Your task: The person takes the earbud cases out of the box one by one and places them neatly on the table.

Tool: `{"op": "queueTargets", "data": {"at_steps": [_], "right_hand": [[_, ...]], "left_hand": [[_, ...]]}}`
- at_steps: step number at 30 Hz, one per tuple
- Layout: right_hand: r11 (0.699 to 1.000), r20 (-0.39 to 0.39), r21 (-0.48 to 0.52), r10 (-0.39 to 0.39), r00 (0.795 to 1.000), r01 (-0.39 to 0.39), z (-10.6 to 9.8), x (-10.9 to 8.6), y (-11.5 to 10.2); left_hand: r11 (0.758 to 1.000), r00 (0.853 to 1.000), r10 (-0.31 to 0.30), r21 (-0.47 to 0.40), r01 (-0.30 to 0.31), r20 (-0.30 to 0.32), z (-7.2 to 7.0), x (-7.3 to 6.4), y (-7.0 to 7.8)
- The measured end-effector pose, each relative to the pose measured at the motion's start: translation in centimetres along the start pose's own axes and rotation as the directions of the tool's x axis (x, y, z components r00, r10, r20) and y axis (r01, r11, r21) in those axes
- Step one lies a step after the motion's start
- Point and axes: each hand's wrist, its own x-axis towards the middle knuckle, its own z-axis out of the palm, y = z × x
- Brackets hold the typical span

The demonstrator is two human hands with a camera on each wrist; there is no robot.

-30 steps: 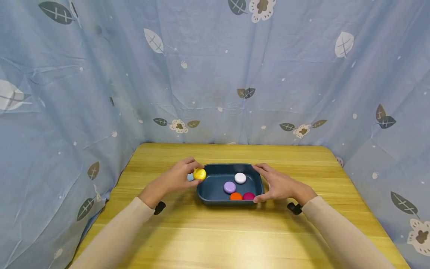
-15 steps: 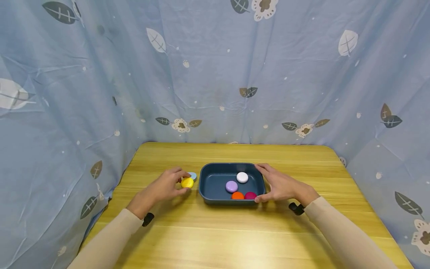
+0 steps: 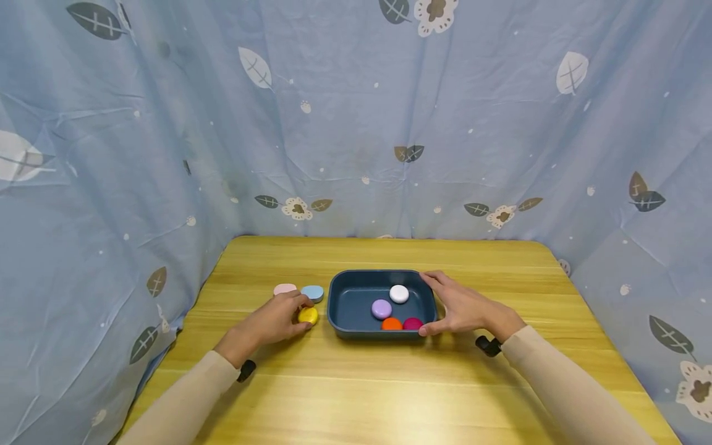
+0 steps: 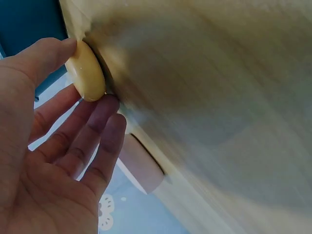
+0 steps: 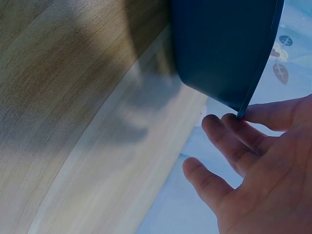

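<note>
My left hand [image 3: 275,318] pinches a glossy yellow disc [image 4: 87,73] between thumb and fingertips, low over the table left of the tray. Its underside is right by the wood in the left wrist view. A dark blue rectangular tray [image 3: 353,309] lies in front of me, and my right hand [image 3: 464,305] holds its right end, thumb at the front corner, fingers at the back corner. Inside the tray are a white disc [image 3: 398,293], a lilac disc [image 3: 381,309], an orange disc [image 3: 392,324] and a crimson disc [image 3: 413,324], the last two partly hidden by the front wall.
Just behind my left hand lie a light blue piece [image 3: 313,293] and a pale pink piece [image 3: 285,288], the pink one partly covered by the hand. The wooden table [image 3: 356,395] ends at a blue patterned curtain [image 3: 345,123] behind and at both sides.
My left hand has carried the yellow disc from the tray's left rim leftward and down toward the table, uncovering the blue and pink pieces. My right hand stays at the tray.
</note>
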Motion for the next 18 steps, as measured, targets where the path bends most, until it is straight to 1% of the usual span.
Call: {"op": "queueTargets", "data": {"at_steps": [4, 6, 10, 12, 14, 16, 18], "right_hand": [[1.0, 0.001, -0.003, 0.0, 1.0, 0.0, 0.0, 0.1, 0.0], [1.0, 0.0, -0.005, 0.0, 1.0, 0.0, 0.1, 0.1, 0.1], [1.0, -0.003, -0.002, -0.001, 1.0, 0.001, 0.1, 0.1, 0.1], [1.0, -0.006, -0.001, 0.001, 1.0, -0.001, 0.2, 0.1, 0.1], [1.0, -0.01, 0.0, 0.002, 1.0, -0.002, 0.2, 0.1, 0.1], [1.0, -0.01, 0.0, 0.004, 1.0, -0.004, 0.3, 0.1, 0.1], [1.0, -0.007, 0.0, 0.007, 1.0, -0.007, 0.3, 0.1, 0.0]], "left_hand": [[1.0, 1.0, -0.007, 0.017, 0.007, -0.007, -0.1, -0.1, 0.2], [0.999, 1.0, -0.02, 0.028, 0.02, -0.016, -0.4, -0.2, 0.4], [0.998, 0.998, -0.027, 0.048, 0.03, -0.063, -1.3, -0.1, 1.4], [0.998, 0.996, -0.007, 0.056, 0.012, -0.091, -1.9, 0.2, 1.9], [0.998, 0.993, 0.03, 0.062, -0.023, -0.113, -2.4, 0.8, 2.5], [0.997, 0.991, 0.063, 0.061, -0.056, -0.117, -3.0, 1.5, 3.2], [0.994, 0.99, 0.087, 0.072, -0.08, -0.107, -3.5, 2.3, 4.0]]}}
